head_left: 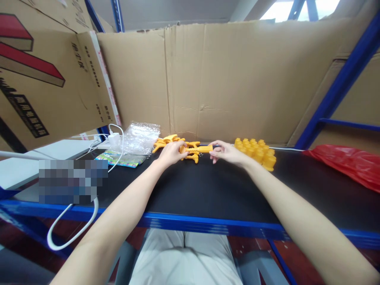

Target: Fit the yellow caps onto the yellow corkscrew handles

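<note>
A slim yellow plastic piece (202, 149), wider at its right end, is held level above the black tabletop. My left hand (171, 152) has its fingers closed round the left end. At the wider end, my right hand (224, 151) has thumb and fingers pinched on the tip. Behind and below the piece lie several loose yellow branching plastic parts (166, 140), partly hidden by my left hand. Just right of my right hand stands a cluster of yellow knobbed cylinders (255, 152) in rows.
Crumpled clear plastic wrap (139, 136) and a colourful flat packet (124, 159) lie to the left, beside a white charger with cables (114, 138). A red plastic bag (350, 164) sits at the right. Cardboard (237, 79) walls the back; a blue rail (208, 221) edges the front.
</note>
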